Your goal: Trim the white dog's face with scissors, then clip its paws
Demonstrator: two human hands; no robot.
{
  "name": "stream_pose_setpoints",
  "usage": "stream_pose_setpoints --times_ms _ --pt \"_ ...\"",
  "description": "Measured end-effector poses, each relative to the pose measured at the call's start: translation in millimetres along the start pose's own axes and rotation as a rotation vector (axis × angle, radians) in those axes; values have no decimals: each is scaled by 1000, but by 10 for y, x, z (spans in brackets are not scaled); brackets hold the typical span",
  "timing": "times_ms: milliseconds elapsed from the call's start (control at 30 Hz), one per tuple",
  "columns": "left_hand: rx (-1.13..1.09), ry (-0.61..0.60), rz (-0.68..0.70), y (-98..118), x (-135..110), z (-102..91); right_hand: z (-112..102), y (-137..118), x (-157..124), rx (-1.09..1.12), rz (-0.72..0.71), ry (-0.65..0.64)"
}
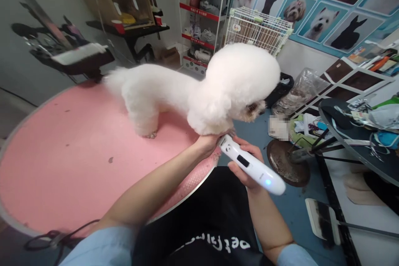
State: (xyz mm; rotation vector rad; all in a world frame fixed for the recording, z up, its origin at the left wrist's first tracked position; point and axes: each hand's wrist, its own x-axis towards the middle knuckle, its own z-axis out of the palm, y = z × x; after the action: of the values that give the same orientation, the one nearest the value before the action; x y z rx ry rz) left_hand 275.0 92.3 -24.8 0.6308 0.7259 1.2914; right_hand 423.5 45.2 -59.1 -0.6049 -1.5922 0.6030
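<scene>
A fluffy white dog [199,87] stands on a round pink grooming table [68,162], its head toward the table's right edge. My left hand [209,140] reaches under the dog's chest and front leg, with its fingers buried in the fur. My right hand [246,162] is wrapped round a white electric clipper [251,165] with a small blue light near its rear end. The clipper's head points up at the dog's chest, just below the chin.
A white wire cage [258,29] and a red-trimmed shelf rack [202,25] stand behind the dog. Right of it are a dark round side table [358,141] with tools, a plastic bag [305,87] and a broom head [322,220] on the blue floor. A black cable [56,239] lies by the table's near edge.
</scene>
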Motion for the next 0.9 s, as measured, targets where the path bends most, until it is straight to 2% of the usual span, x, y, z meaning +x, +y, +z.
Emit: stream_pose_setpoints --times_ms 33,133,200,300,567,667,767,900 --pt "11 9 -12 -15 11 -12 8 -12 -10 56 30 55" --pt "12 50 -69 -52 42 -37 63 -42 -40 182 133 387" --pt "-4 55 -75 -69 54 -43 109 -46 -44 227 225 505" --pt "-19 35 -42 -86 60 -46 161 -24 -30 266 340 518" --pt "-41 32 -28 -91 67 -52 233 51 -54 389 395 566" --pt "-44 13 -17 -75 56 -53 243 62 -63 486 459 606" --pt "-54 7 -26 -71 46 -57 258 81 -56 494 513 623" --pt "-61 6 -24 -84 42 -50 310 113 -55 468 456 641"
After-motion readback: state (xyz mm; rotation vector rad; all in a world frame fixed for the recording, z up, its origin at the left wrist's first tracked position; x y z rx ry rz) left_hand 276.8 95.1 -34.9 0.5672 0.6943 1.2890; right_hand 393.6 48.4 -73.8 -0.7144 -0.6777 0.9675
